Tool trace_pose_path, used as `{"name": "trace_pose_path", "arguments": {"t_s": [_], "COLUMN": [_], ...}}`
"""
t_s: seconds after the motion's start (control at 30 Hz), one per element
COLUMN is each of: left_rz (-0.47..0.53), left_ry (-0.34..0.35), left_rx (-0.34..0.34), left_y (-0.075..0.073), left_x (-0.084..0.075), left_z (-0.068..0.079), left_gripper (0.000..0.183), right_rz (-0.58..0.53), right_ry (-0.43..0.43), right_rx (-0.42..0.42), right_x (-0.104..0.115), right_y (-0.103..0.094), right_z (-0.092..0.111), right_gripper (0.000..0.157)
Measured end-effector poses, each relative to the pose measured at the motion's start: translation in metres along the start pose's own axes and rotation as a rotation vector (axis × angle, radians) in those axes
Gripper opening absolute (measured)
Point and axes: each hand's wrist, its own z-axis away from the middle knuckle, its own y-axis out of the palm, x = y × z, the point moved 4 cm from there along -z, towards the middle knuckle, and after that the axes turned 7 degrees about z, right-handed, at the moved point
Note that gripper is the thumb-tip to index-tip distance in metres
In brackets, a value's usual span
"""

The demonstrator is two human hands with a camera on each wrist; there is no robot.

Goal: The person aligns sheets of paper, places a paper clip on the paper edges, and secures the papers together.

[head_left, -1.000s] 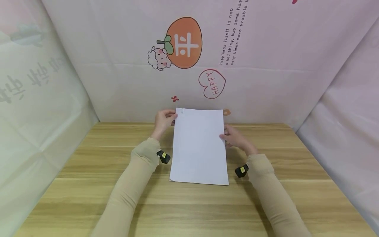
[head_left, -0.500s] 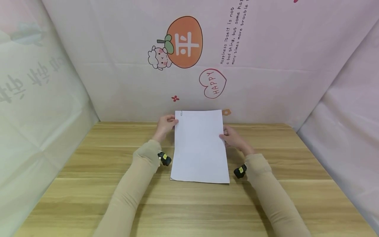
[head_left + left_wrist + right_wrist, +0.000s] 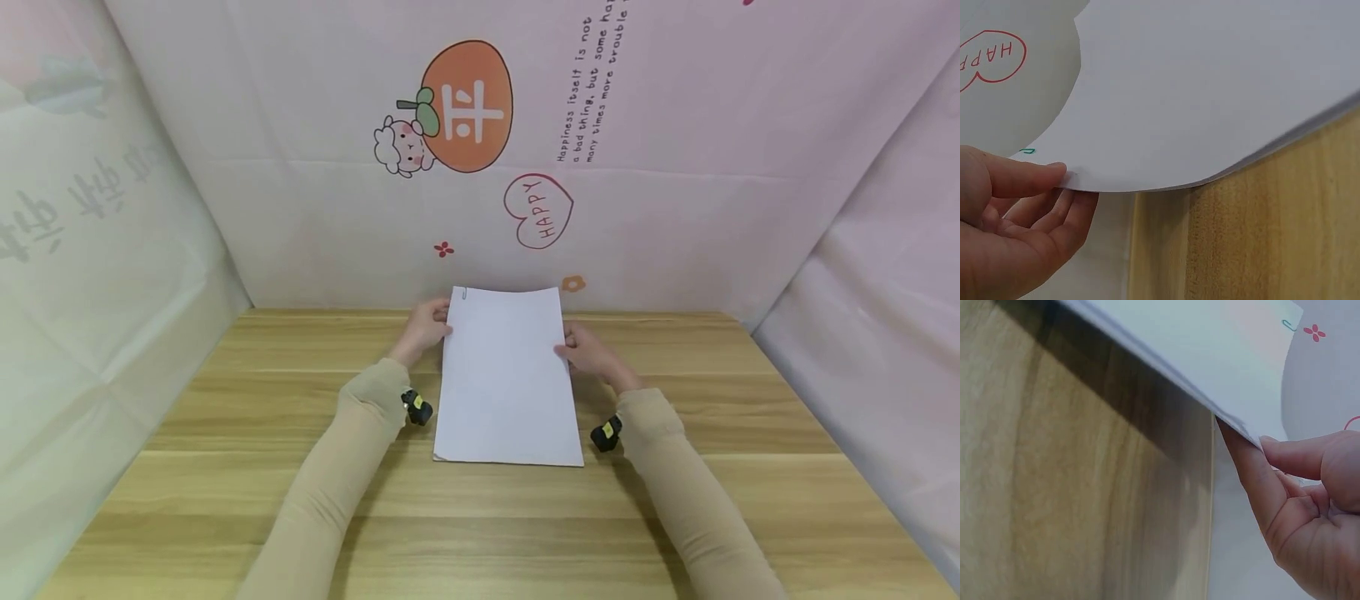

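A stack of white paper (image 3: 510,383) is held up over the table, its far end raised and its near edge lower. A green paper clip (image 3: 1027,150) sits on the far left corner of the stack. My left hand (image 3: 426,327) pinches the left edge, thumb on top and fingers beneath, as the left wrist view shows. On the opposite side my right hand (image 3: 588,348) pinches the right edge, with the thumb on the upper face and the index finger (image 3: 1254,481) under the sheets. The underside of the stack is mostly hidden.
A wood-grain table (image 3: 510,533) lies beneath. White printed cloth (image 3: 337,225) rises behind its far edge, and similar cloth hangs at both sides. A small black camera is strapped to each wrist.
The far end of the paper has dipped a little. My left hand has slid slightly toward me along the left edge; the right hand has hardly moved.
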Motion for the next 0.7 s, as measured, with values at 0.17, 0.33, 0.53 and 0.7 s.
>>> {"name": "trace_pose_path", "arguments": {"t_s": [0.17, 0.33, 0.53, 0.7], "left_rz": [-0.010, -0.022, -0.062, -0.098], "left_ry": [0.010, -0.002, -0.021, -0.043], "left_rx": [0.043, 0.046, 0.054, 0.112], "left_y": [0.0039, 0.0052, 0.0049, 0.0063], "left_x": [0.0011, 0.0023, 0.0038, 0.0086], "left_z": [0.0001, 0.0021, 0.0054, 0.0053], "left_gripper": [0.063, 0.068, 0.055, 0.059], "right_rz": [0.037, 0.028, 0.032, 0.022], "right_ry": [0.014, 0.034, 0.032, 0.046], "right_rx": [-0.004, 0.011, 0.029, 0.024], "right_x": [-0.0015, -0.0034, -0.0038, -0.0063], "right_y": [0.0009, 0.0032, 0.0053, 0.0051], "right_z": [0.0003, 0.0004, 0.0006, 0.0001], "right_gripper": [0.033, 0.030, 0.029, 0.029]}}
